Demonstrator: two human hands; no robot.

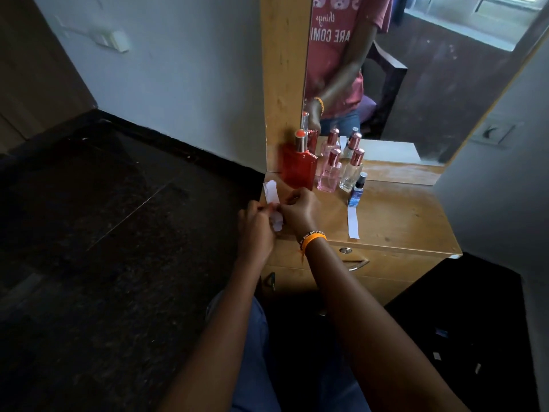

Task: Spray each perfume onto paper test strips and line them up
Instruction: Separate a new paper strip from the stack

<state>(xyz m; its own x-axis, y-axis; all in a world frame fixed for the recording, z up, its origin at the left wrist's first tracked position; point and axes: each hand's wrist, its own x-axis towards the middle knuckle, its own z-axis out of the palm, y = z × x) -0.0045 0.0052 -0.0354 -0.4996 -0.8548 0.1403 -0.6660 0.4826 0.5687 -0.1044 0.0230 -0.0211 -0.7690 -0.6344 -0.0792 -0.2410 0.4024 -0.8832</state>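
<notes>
A stack of white paper test strips [271, 191] lies at the left edge of the wooden dresser top [395, 221]. My left hand [256, 226] and my right hand [298, 211] meet over its near end, both pinching the strips [277, 220]. One single strip [353, 223] lies flat in front of a small blue perfume bottle [357, 190]. Behind stand a large red bottle [298, 165], a pink bottle [330, 172] and a clear bottle [352, 171], all capped.
A mirror [401, 78] rises behind the bottles and reflects them and a person. The dresser has a drawer with a metal handle [358, 264] below the top. Dark floor [98, 233] lies to the left, a wall to the right.
</notes>
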